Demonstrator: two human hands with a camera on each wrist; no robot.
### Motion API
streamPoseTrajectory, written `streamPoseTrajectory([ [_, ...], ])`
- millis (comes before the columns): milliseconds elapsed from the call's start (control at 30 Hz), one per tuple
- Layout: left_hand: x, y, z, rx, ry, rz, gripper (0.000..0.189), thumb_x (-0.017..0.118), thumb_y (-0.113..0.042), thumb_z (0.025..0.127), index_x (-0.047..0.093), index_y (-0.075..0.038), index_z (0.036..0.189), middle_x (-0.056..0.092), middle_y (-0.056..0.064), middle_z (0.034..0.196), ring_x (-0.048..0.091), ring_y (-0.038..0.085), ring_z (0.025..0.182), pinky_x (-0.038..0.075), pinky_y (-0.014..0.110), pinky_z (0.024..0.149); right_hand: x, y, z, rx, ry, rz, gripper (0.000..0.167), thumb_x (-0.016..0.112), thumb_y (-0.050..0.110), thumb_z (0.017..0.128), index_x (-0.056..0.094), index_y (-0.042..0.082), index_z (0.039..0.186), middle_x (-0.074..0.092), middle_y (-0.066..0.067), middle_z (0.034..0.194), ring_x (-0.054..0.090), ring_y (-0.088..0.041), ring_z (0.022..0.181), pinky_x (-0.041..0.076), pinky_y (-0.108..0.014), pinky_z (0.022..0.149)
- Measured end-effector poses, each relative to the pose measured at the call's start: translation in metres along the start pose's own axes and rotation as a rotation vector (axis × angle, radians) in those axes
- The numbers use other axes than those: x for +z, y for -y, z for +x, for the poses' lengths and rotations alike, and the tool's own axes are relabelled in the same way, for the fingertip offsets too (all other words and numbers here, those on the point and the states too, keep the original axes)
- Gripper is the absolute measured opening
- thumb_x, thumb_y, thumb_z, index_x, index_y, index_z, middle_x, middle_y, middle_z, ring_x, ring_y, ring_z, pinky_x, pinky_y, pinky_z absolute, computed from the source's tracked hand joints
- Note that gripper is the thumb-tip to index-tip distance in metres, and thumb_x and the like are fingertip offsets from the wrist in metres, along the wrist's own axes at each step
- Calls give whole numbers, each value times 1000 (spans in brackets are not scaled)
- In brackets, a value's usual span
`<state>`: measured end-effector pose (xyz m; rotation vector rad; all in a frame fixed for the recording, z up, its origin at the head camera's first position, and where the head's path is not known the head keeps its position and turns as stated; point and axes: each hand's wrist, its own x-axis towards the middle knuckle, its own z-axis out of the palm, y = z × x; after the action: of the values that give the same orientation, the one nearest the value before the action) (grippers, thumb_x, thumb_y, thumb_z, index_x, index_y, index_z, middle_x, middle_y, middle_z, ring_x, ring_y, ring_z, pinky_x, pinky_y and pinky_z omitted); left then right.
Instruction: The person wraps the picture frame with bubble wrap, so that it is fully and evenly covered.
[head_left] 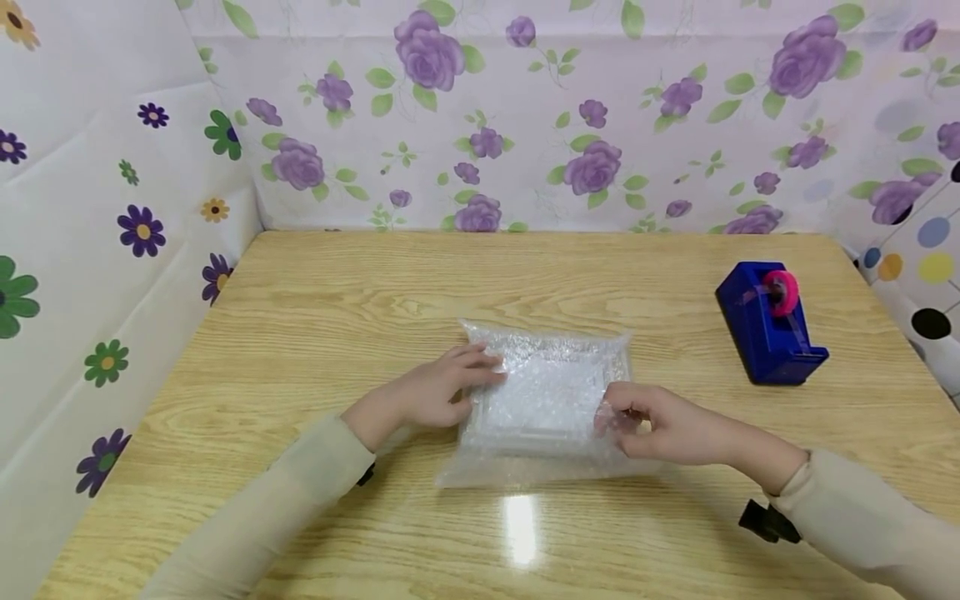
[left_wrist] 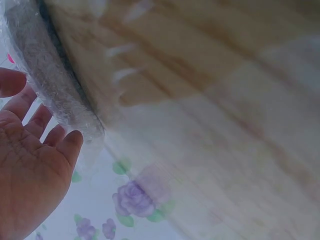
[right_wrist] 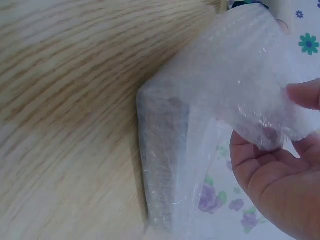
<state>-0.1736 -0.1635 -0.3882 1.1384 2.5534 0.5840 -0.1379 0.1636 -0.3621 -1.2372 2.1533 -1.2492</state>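
Observation:
A flat rectangular object wrapped in bubble wrap [head_left: 543,396] lies on the wooden table; the wrap hides what it is. My left hand [head_left: 441,388] rests its extended fingers on the left edge of the bundle. In the left wrist view, that hand [left_wrist: 37,165] stands beside the thick wrapped side, palm toward the camera. On the other side, my right hand [head_left: 660,423] pinches the wrap near the right edge. The right wrist view shows a loose flap of bubble wrap [right_wrist: 250,75] lifted between the thumb and curled fingers of this hand [right_wrist: 280,185].
A blue tape dispenser [head_left: 768,333] with a pink-cored roll [head_left: 783,293] stands to the right, beyond my right hand. Flowered sheets [head_left: 525,125] hang behind and along both sides of the wooden table [head_left: 360,292]. Dark wrist mounts [head_left: 768,522] sit under my sleeves.

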Motion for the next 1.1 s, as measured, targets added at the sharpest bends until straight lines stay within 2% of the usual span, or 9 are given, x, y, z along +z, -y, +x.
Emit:
streamPoseTrajectory([
  [133,1,1,0,-4,0,-2,55,48,-9,83,50,-8,138,38,13,150,18,35,144,18,53,117,1,3,3,22,-11,28,18,61,1,89,50,11,80,51,0,75,45,-7,71,44,-25,60],
  [300,1,1,0,-1,-6,-5,54,47,-9,83,51,-9,137,39,13,149,19,35,144,18,54,117,2,2,8,62,-31,76,5,61,-1,89,58,4,90,62,-3,84,55,0,79,53,-22,68],
  [433,0,1,0,-6,4,-19,53,46,-8,85,51,-10,138,38,10,150,18,33,145,16,52,118,1,2,13,62,-55,83,14,62,-6,86,59,-2,99,66,-12,88,59,-1,82,55,-22,69],
  [567,0,3,0,-13,12,-30,52,45,-5,86,51,-11,138,38,9,151,17,32,145,15,51,118,0,8,18,106,-70,53,7,66,2,86,60,4,90,62,-2,79,53,-2,73,51,-22,65],
  [667,-1,3,0,-18,18,-43,52,44,-4,87,50,-11,138,37,8,151,17,31,145,14,51,119,-2,15,20,132,-51,15,6,68,12,88,63,8,88,59,6,75,51,-2,70,51,-23,64],
  [767,-2,2,1,-12,19,-55,52,45,-2,88,50,-10,138,38,9,151,17,32,145,13,51,119,-5,21,21,95,-44,-50,4,68,14,88,68,9,89,64,7,77,57,-1,72,53,-24,66],
  [900,-4,1,1,-8,22,-59,50,44,-1,89,50,-8,138,37,10,151,17,33,145,13,51,119,-12,24,24,30,-118,-157,6,70,10,86,71,15,85,69,7,83,62,-2,77,54,-25,67],
  [1000,-4,1,1,-11,34,-55,48,44,-2,91,48,-5,138,36,10,151,16,32,145,15,51,119,-17,22,25,47,-183,-230,10,71,10,85,71,19,82,67,10,83,61,-4,77,51,-24,62],
  [1100,-4,2,0,-11,40,-54,47,44,-2,92,47,-2,138,36,10,152,16,32,145,16,51,118,-23,19,28,87,-215,-277,12,71,7,84,70,18,80,66,4,90,63,-13,86,49,-24,58],
])
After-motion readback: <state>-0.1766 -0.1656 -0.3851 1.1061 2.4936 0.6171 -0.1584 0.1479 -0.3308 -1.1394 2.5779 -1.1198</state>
